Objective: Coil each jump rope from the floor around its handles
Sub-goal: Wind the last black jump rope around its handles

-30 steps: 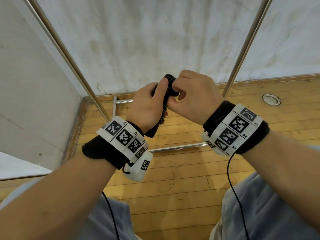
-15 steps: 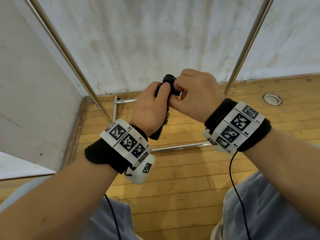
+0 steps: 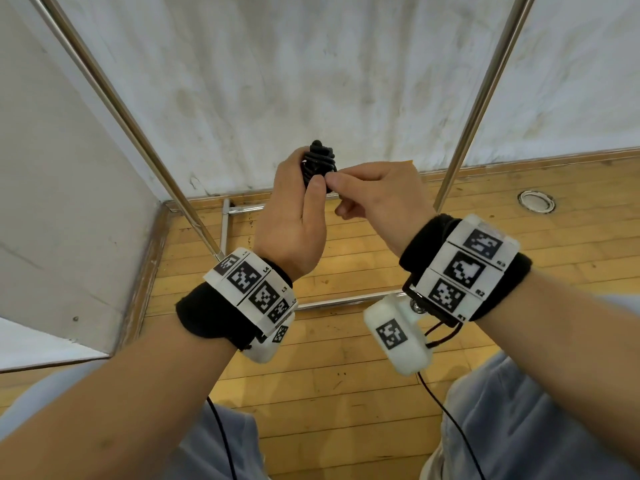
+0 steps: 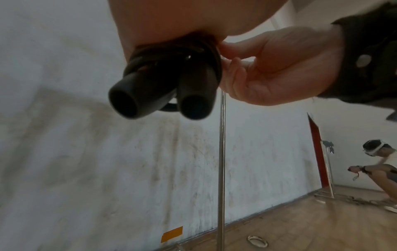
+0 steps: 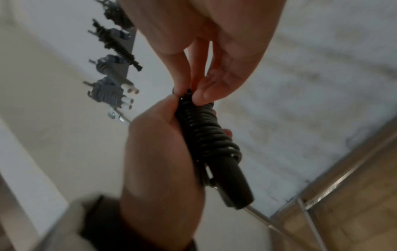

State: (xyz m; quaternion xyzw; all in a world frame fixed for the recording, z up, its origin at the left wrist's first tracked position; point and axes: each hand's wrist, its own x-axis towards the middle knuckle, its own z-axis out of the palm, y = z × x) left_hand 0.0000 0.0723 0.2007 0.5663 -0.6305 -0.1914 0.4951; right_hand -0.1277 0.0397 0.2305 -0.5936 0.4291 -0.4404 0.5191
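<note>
Your left hand point(image 3: 294, 220) is clenched around the black jump rope point(image 3: 318, 162), fingers wrapped over the two handles point(image 4: 161, 95) held side by side, with the cord wound round them in tight turns. At about three o'clock from it, your right hand point(image 3: 377, 192) pinches the topmost turns between thumb and fingertips point(image 5: 201, 95), apparently tucking the loose end in. The bundle is held up in front of you, well above the wooden floor point(image 3: 346, 393), not lying on it.

The risk here, as I judge it, is the tail: if your pinch slips before the end is locked under a turn, the springy cord could unwind and spill off the handle tops. Loosen your left grip too early and the two handles may splay apart, slackening every wrap.

Outward, at eleven and one o'clock, stand two metal poles point(image 3: 485, 88) against the white wall point(image 3: 311, 64). No box, bin or other container shows. In the right wrist view, other coiled ropes point(image 5: 109, 95) hang on a rack up at ten o'clock.
</note>
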